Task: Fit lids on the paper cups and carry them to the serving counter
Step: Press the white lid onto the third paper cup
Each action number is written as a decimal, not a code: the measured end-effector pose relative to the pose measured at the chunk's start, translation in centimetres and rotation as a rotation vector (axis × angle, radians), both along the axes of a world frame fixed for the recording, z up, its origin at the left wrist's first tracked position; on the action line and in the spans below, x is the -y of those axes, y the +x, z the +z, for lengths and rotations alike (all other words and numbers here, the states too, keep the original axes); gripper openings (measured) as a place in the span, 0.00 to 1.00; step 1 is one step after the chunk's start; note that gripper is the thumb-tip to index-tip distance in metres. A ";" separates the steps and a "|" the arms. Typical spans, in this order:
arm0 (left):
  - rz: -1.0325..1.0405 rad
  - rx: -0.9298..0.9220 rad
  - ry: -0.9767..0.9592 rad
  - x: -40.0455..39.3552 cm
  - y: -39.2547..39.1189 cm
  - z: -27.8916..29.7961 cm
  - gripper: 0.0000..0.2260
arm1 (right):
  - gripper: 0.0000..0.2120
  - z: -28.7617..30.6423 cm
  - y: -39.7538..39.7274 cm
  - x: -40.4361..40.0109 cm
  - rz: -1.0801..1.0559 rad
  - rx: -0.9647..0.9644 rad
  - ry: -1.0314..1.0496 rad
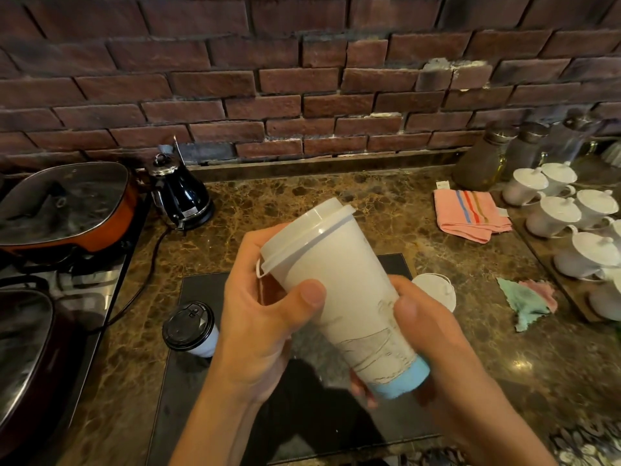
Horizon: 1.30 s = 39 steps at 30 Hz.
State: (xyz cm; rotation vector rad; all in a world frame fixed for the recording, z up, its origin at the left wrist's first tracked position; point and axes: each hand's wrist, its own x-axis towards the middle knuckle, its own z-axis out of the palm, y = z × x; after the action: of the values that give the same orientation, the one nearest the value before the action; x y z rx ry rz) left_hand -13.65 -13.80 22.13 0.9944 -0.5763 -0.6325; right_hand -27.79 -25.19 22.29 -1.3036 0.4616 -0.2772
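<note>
Both hands grip one tall white paper cup with a blue base (349, 307), tilted above the counter: the left hand (265, 317) curls its fingers near the translucent plastic lid (305, 237), the right hand (433, 338) wraps the bottom. The lid looks seated. Left of the left fingers stands a black-lidded paper cup (191, 327), also done. Beyond the right fingers, a loose white lid (437, 290) lies unused. Carrying remains.

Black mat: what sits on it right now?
On the black mat a black-lidded cup stands. The hands and held cup cover its middle; anything there is hidden.
</note>
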 end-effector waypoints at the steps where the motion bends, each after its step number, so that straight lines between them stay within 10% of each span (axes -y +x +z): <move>1: -0.009 0.002 -0.002 0.0 0.0 0.0 0.27 | 0.37 -0.1 -0.1 0.1 0.083 0.017 0.193; 7: -0.004 -0.010 0.032 -0.4 -0.1 -0.4 0.26 | 0.27 -1.2 -0.7 0.4 0.225 0.068 0.560; 12: 0.068 0.038 0.083 -0.2 -0.3 -0.7 0.27 | 0.22 -1.3 -0.5 -0.7 -0.120 -0.046 -0.259; 15: 0.052 0.076 0.095 -0.2 -0.3 -0.6 0.26 | 0.25 -1.2 -0.6 -0.9 -0.153 0.018 -0.360; 26: -0.108 0.060 0.048 -0.5 0.5 -0.6 0.26 | 0.31 -2.9 -0.8 0.3 0.334 0.131 0.844; 33: 0.025 0.157 0.083 -0.1 0.5 -1.3 0.26 | 0.31 -2.5 -0.3 0.1 -0.104 0.040 -0.443; 39: -0.043 0.104 0.018 0.0 0.2 -1.6 0.29 | 0.29 -3.5 -0.2 0.8 0.240 0.202 0.215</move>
State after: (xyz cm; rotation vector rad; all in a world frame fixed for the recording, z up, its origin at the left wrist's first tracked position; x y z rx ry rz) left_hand -13.42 -13.78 20.51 1.0385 -0.6862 -0.6279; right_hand -27.96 -25.99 18.82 -1.0948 0.1558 -0.1515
